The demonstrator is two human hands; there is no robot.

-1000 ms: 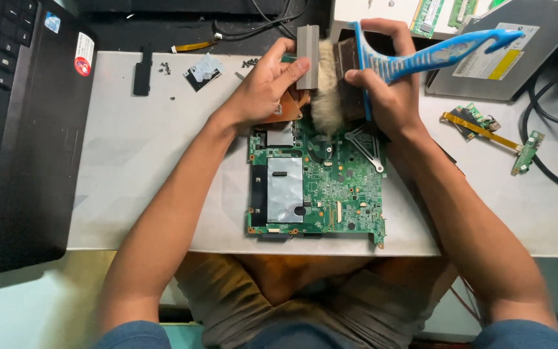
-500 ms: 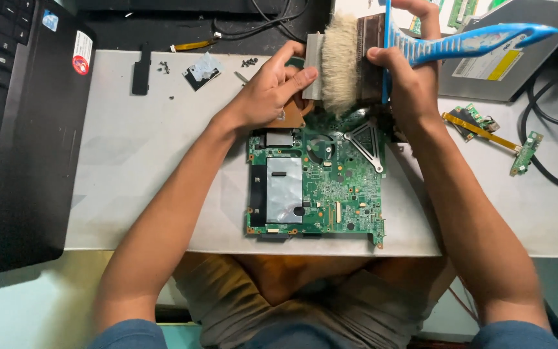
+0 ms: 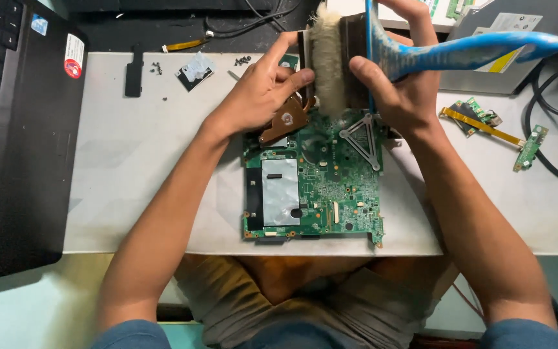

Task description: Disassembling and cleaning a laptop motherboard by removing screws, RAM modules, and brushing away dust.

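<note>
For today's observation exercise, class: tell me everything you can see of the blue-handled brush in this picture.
The brush is wide and flat, with a pale tan tuft of bristles, a dark band above them and a curved blue plastic handle reaching toward the upper right. It is held above the far edge of the green circuit board, its bristles turned left. The right hand grips it near the band; the left hand has fingertips at the bristles.

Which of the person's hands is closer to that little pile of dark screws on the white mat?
Left. The left hand has its fingers just beside the screws, while the right hand, gripping the blue-handled brush, is farther off, past the bristles.
</note>
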